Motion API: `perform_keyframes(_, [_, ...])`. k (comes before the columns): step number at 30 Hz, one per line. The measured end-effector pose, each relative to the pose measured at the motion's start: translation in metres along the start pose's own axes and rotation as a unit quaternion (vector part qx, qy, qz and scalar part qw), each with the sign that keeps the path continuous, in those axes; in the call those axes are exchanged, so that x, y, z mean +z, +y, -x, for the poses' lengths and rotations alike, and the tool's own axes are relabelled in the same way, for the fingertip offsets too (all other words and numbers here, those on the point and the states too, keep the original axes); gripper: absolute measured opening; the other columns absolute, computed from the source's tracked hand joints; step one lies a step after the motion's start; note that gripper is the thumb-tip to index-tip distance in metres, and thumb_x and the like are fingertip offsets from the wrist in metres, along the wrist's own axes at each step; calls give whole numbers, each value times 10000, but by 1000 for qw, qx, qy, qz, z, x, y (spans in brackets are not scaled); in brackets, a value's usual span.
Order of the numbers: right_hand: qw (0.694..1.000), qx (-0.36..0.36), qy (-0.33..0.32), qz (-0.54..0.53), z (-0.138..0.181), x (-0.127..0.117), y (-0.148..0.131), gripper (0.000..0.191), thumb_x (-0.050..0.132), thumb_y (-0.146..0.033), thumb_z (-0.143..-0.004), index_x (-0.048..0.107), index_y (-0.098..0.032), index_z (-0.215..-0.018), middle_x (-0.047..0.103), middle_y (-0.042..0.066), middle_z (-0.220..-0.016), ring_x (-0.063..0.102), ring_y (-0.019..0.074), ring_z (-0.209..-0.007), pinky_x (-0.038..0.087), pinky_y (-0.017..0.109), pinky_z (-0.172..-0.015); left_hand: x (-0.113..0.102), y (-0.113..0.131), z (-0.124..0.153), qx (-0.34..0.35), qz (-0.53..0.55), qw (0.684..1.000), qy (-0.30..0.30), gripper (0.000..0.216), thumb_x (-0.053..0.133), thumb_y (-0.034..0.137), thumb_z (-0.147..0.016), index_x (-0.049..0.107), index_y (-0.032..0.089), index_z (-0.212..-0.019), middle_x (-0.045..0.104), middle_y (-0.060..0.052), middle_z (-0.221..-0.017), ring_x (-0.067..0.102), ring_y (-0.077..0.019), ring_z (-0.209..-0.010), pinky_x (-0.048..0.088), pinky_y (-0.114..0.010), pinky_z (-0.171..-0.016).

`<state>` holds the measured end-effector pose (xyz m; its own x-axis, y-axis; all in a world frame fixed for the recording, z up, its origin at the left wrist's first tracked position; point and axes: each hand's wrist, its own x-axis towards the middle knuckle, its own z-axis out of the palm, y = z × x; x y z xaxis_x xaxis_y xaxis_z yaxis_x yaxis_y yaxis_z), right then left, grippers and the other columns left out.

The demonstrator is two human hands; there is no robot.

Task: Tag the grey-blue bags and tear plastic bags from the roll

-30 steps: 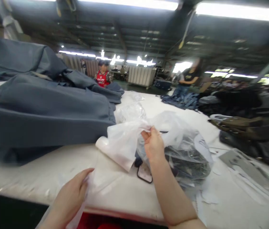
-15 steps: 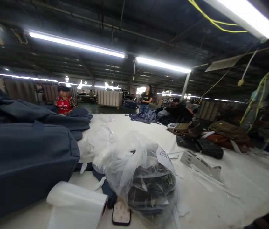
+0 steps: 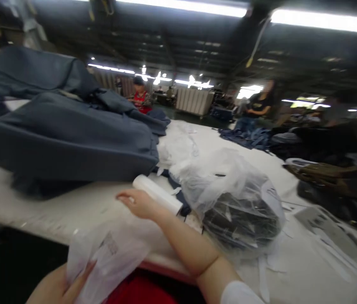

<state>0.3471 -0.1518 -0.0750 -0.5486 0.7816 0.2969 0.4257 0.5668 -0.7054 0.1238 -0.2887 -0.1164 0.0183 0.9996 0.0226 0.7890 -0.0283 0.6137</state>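
At the lower left, my left hand (image 3: 67, 278) is closed around a clear plastic bag (image 3: 112, 249) with a small printed label. My right arm reaches across the table, the right hand (image 3: 139, 202) in front of a white roll (image 3: 156, 194). Its fingertips are pinched together with a small whitish bit between them, too blurred to make out. The plastic spreads from my left hand to below my right forearm. A large dark blue fabric bag (image 3: 80, 143) lies beyond my hands. To the right of my forearm sits a clear plastic bag with dark goods inside (image 3: 242, 215).
The white table's front edge (image 3: 42, 234) runs below my hands. More dark blue fabric (image 3: 36, 69) is piled at the left rear. Grey-white pieces (image 3: 330, 230) and dark bags (image 3: 327, 198) lie at right. Two people (image 3: 140, 95) (image 3: 259, 103) are beyond the table.
The view has swung left and downward. Both hands have come into sight, the left with a plastic bag. The phone by the roll is now mostly covered by my forearm.
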Motion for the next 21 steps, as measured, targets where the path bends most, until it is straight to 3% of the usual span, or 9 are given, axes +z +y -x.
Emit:
perform_keyframes(2, [998, 41, 43, -17, 0, 4, 20, 282, 438, -306, -989, 677, -182, -1073, 713, 65, -1104, 643, 166, -1046, 463, 274, -941, -14, -10, 21, -57, -13, 998, -33, 476, 517, 618, -848, 668, 207, -662, 702, -33, -704, 670, -243, -699, 513, -316, -643])
perform_keyframes(5, [998, 43, 41, -11, 1, -1, 41, 262, 459, -290, -973, 685, -190, -1061, 716, 61, -1088, 641, 185, -1041, 459, 316, -953, -24, -8, 29, -99, -15, 993, -56, 541, 421, 636, -870, 659, 217, -625, 716, -53, -689, 666, -261, -683, 486, -310, -627])
perform_keyframes(9, [1000, 19, 15, -12, 5, -3, 40, 287, 450, -260, -957, 674, -183, -1120, 698, 73, -1154, 626, 192, -1094, 457, 349, -990, -26, 3, 28, -87, 12, 995, -47, 506, 448, 611, -866, 688, 207, -675, 709, -43, -665, 649, -244, -643, 477, -284, -597])
perform_keyframes(13, [997, -51, -30, 41, 10, 21, 33, 387, 464, -228, -940, 571, -172, -1308, 583, 94, -1358, 503, 195, -1285, 360, 385, -1116, -27, 6, 30, -64, 49, 995, -58, 476, 458, 583, -869, 699, 213, -692, 719, -34, -683, 668, -246, -663, 500, -277, -615])
perform_keyframes(16, [991, -70, -55, 102, 13, 43, 41, 467, 491, -266, -946, 492, -130, -1392, 465, 121, -1472, 365, 228, -1399, 255, 419, -1180, -27, -7, 27, -93, 71, 993, 10, 500, 405, 583, -881, 713, 212, -749, 756, -64, -813, 705, -287, -836, 533, -300, -739])
perform_keyframes(19, [988, -24, -62, 141, 15, 60, 57, 484, 474, -295, -963, 470, -116, -1413, 429, 129, -1497, 329, 255, -1418, 227, 444, -1186, -26, -29, 20, -137, 45, 981, 133, 506, 393, 561, -866, 724, 179, -879, 758, -123, -956, 672, -338, -1027, 516, -364, -887])
perform_keyframes(21, [986, 1, -64, 153, 15, 66, 67, 484, 455, -294, -972, 461, -113, -1421, 430, 128, -1497, 336, 252, -1414, 234, 431, -1183, -25, -43, 13, -149, 40, 972, 178, 474, 422, 523, -842, 713, 162, -943, 745, -145, -1017, 643, -356, -1087, 494, -400, -936])
